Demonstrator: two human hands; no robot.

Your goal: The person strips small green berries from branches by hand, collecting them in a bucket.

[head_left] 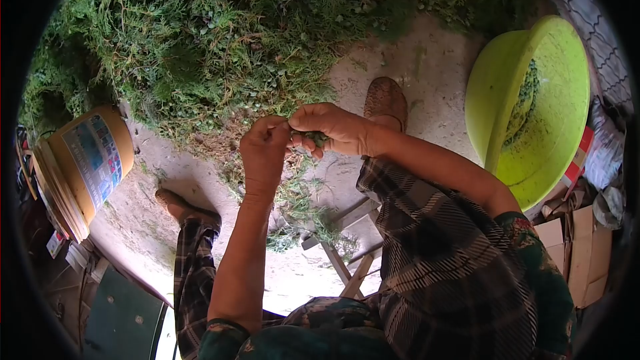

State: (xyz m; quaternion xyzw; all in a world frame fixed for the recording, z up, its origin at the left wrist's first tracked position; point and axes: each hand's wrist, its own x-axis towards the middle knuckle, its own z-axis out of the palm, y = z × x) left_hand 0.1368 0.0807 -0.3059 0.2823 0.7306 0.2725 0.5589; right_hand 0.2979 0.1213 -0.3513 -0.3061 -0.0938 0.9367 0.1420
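Note:
In the head view my left hand point(262, 153) and my right hand point(330, 127) meet fingertip to fingertip in front of me. The left fingers are pinched together; what lies between them is too small to make out. My right thumb and forefinger press together beside them, and the other right fingers curl around a small bunch of green sprigs point(317, 138), partly hidden by the hand. Below both hands, loose green clippings point(297, 193) lie on the floor. Just beyond them spreads a large heap of evergreen branches point(220, 47).
On the right, a lime-green basin point(557, 120) stands tilted with green bits inside. A tan bucket point(110, 140) with a label is at left. Cardboard boxes point(590, 253) sit at lower right. Wooden stool legs point(340, 263) show under me, near my shoes point(385, 101).

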